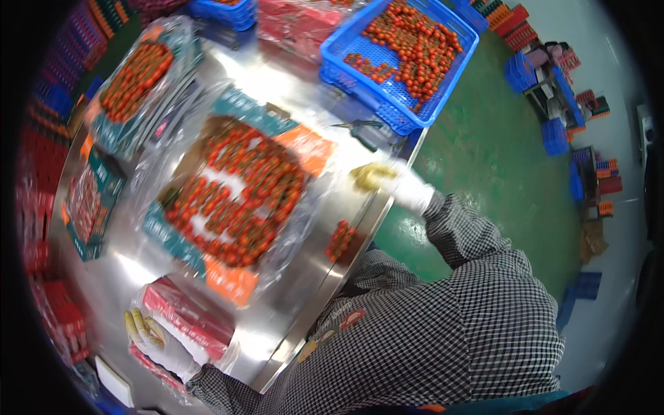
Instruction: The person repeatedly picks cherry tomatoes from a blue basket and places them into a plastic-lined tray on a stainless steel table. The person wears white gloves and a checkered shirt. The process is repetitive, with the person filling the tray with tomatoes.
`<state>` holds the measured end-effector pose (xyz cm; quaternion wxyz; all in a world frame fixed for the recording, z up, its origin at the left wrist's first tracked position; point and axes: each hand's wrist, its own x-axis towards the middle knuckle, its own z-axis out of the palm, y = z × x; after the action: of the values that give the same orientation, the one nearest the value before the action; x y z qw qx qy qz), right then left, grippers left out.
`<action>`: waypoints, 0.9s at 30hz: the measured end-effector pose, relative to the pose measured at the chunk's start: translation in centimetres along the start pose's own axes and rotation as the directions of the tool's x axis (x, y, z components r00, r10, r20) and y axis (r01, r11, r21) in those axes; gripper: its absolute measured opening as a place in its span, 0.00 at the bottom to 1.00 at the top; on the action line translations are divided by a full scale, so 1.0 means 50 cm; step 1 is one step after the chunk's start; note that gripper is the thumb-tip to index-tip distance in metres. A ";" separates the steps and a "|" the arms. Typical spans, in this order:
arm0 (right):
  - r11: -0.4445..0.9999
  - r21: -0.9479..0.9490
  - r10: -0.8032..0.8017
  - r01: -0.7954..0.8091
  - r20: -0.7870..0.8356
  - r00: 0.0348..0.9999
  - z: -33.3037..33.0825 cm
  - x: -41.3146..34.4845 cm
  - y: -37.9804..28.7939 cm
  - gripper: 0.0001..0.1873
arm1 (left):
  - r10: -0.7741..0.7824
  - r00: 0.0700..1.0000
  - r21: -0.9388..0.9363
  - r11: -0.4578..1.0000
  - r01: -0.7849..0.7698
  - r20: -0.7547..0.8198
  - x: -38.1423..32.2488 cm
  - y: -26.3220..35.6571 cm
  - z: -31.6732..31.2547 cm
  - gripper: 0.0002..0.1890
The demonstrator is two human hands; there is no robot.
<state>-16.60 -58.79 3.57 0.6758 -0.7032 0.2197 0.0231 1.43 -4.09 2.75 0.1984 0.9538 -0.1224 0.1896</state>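
My left hand [155,342], in a white glove with yellowed fingertips, rests at a plastic-wrapped red box [189,316] at the lower left; its fingers are apart and whether it grips the wrap is unclear. At the table's right edge is my right hand [376,177], gloved and blurred, its fingers curled; what lies within them cannot be told. Between the hands an open cardboard box with teal and orange flaps [231,280], lined with clear plastic, holds many vine cherry tomatoes [280,181]. A small tomato cluster [340,241] lies on the steel table [316,270]. Green-handled snips [364,136] lie above my right hand.
A blue plastic crate [337,78] with tomato clusters stands at the table's top right. Another filled tomato box [137,83] is at the upper left, with a teal carton [93,205] below it. Wrapped red boxes [298,26] lie at the top. Stacked crates [39,192] stand beyond the left edge.
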 end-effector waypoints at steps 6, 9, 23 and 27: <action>0.993 -0.016 -0.095 0.118 -0.698 0.710 -0.552 0.035 0.087 0.11 | 0.223 0.974 -0.435 0.882 -0.180 0.049 0.064 0.683 0.248 0.19; 0.989 -0.085 -0.143 0.117 -0.708 0.692 -0.726 0.000 0.100 0.14 | 0.498 0.826 -0.701 0.687 -0.190 0.264 0.091 0.980 0.433 0.18; 0.991 0.113 0.010 0.076 -0.617 0.787 -0.903 -0.015 0.098 0.12 | 0.247 0.201 -0.148 0.900 -0.409 0.948 -0.087 1.555 1.073 0.23; 0.978 0.128 -0.068 0.166 -0.554 0.830 -0.917 0.066 0.066 0.12 | 0.256 0.166 -0.186 0.918 -0.351 0.952 -0.065 1.530 1.046 0.24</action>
<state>-26.87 -103.70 3.29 0.6429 -0.6321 0.3608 -0.2387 -8.74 -93.99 -17.59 0.0018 0.8272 -0.3976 -0.3970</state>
